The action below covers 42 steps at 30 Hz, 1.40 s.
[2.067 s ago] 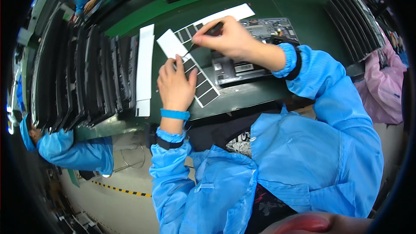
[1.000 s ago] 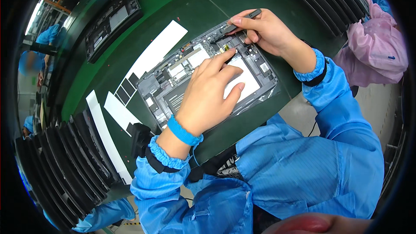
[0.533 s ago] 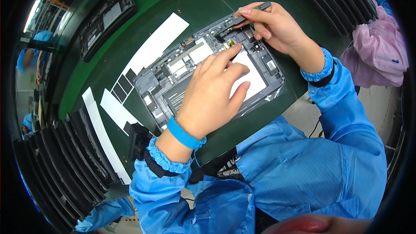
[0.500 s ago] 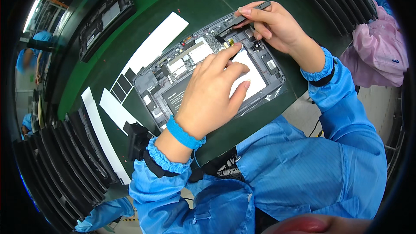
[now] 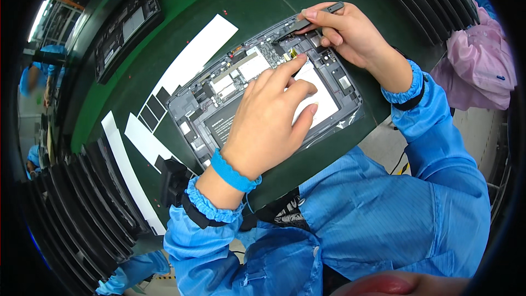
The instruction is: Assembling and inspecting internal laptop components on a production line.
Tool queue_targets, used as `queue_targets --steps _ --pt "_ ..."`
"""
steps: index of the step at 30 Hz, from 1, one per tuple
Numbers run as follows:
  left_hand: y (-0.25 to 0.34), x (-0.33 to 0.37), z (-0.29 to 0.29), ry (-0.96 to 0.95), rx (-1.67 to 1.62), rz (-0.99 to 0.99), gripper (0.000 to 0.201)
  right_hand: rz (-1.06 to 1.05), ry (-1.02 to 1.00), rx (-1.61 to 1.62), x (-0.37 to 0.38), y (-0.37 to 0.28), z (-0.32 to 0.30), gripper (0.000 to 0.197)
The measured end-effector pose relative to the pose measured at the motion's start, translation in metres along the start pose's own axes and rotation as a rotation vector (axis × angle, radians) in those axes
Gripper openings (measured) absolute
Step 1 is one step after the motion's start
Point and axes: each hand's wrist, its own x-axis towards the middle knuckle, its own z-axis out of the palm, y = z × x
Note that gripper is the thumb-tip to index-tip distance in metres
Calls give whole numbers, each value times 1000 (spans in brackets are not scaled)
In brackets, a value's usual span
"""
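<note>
The opened laptop base (image 5: 255, 66) lies on the desk (image 5: 263, 8) beneath the person's left hand (image 5: 268, 118), which spreads loosely across its middle; the right hand (image 5: 348, 33), over its far right corner, pinches dark tweezers (image 5: 333, 8). The grey shell shows a black battery (image 5: 221, 124), a white panel (image 5: 319, 98) and a yellow piece (image 5: 293, 53).

Left grip (image 5: 268, 112) palm-down, right grip (image 5: 348, 32) in a fingertip pinch

Right hand (image 5: 350, 35) holding dark tool (image 5: 298, 26) at far right corner of open laptop (image 5: 252, 68), left hand (image 5: 268, 112) over its middle, black panels (image 5: 82, 203) along left edge of table (image 5: 268, 8).
</note>
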Motion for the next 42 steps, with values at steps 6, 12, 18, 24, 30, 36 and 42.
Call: queue_targets --steps 6,12,18,24,30,36,42 --pt "1 0 -1 -20 -8 -32 18 -9 35 -29 -1 2 2 20" --pt "3 1 1 -18 165 -25 30 -21 49 -14 1 3 1 21" --pt "14 2 11 -18 335 -100 53 -108 61 -10 -4 4 1 26" --pt "11 -1 7 3 287 -163 61 -331 150 -100 -6 3 15 35" --pt "44 -61 -46 253 292 -353 47 -516 274 -681 -48 -5 -4 36" --pt "49 -128 -38 427 -769 -720 56 -265 104 -636 -88 26 11 52" --pt "51 -131 -55 574 -756 -417 54 -242 197 -3 -74 -11 34 45"
